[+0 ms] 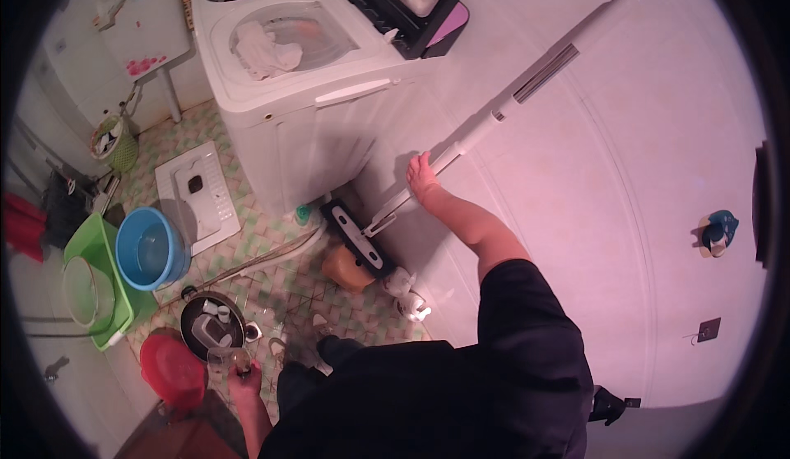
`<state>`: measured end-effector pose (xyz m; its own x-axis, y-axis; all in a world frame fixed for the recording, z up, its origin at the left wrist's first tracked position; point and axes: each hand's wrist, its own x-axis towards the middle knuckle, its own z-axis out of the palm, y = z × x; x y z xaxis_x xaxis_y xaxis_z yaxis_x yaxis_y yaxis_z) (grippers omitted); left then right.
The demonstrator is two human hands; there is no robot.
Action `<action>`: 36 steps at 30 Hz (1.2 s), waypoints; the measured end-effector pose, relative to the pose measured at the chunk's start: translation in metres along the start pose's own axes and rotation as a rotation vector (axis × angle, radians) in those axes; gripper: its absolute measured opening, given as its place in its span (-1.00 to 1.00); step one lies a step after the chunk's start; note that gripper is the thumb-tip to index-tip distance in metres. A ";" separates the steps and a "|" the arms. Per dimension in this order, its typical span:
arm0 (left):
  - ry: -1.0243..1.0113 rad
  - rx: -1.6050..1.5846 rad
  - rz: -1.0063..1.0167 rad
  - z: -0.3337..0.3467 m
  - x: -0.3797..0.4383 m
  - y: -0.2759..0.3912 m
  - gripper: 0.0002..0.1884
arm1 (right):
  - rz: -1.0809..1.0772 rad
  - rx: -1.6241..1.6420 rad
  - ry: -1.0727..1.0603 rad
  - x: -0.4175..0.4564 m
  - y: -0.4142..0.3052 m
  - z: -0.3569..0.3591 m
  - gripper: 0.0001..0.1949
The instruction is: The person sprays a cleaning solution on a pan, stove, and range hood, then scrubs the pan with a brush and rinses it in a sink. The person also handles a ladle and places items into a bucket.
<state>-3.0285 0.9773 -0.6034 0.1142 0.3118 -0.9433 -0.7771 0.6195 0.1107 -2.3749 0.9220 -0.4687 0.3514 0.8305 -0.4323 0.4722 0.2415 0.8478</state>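
Note:
My right hand (422, 176) is closed around the lower part of a flat mop's white pole (475, 132), which leans along the pale wall. The mop's flat head (356, 240) is black with a white plate, tilted above an orange container (347, 269). Low on the left, my left hand (245, 380) grips a clear plastic container (223, 360); its exact kind is hard to make out. Just beyond that hand lies a dark round pan (196, 343) with several small white and clear containers (213, 329) in it. A red basin (173, 369) is beside the pan.
A washing machine (296, 132) with its lid up holds white cloth (266, 52). A squat toilet (197, 194) is set in the tiled floor. Nearby are a blue bucket (148, 249), a green tub (102, 255), a hose (271, 258) and white bottles (410, 305) by the wall.

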 end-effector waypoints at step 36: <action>-0.257 0.248 0.871 -0.027 -0.103 0.034 -0.84 | -1.018 2.017 0.490 -0.133 -0.238 -0.499 -0.84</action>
<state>-3.0833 0.9471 -0.5109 -0.2889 0.8689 -0.4019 -0.5027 0.2196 0.8361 -2.9375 1.0044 -0.4593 -0.4428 0.8962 -0.0262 0.3336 0.1375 -0.9326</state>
